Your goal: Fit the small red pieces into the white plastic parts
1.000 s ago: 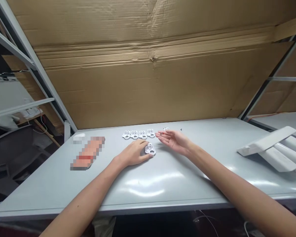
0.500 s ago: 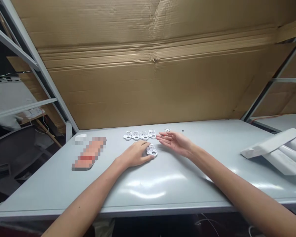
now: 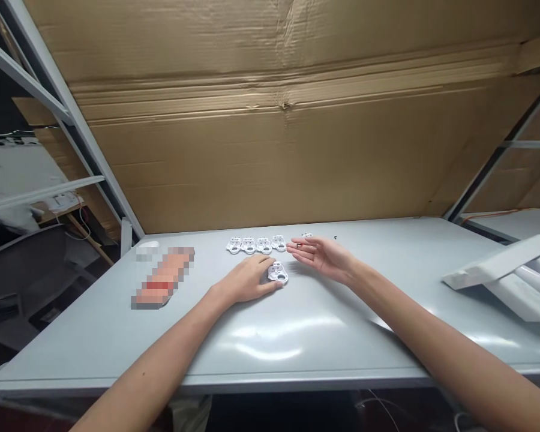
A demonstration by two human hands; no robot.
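Observation:
My left hand (image 3: 247,280) rests on the table with thumb and fingers around the edge of a white plate-like plastic part (image 3: 278,273). The part has a large round hole and smaller holes. To its right, my right hand (image 3: 321,258) is held with fingers stretched out and palm turned toward the left. A tiny dark speck shows by its fingertips; whether it lies in the hand I cannot tell. Beyond the hands, several similar white parts (image 3: 256,245) lie in a row. Another white piece (image 3: 306,235) is partly hidden behind my right hand.
On the grey table (image 3: 297,354), a blurred-out orange-red object (image 3: 164,279) and a small white object (image 3: 148,249) lie at left. A tiny black piece (image 3: 335,237) is at the back. White wrapped pieces (image 3: 504,270) sit at right. A cardboard wall (image 3: 261,168) closes the back.
Both hands and the white part stay almost in place. The view has shifted very slightly.

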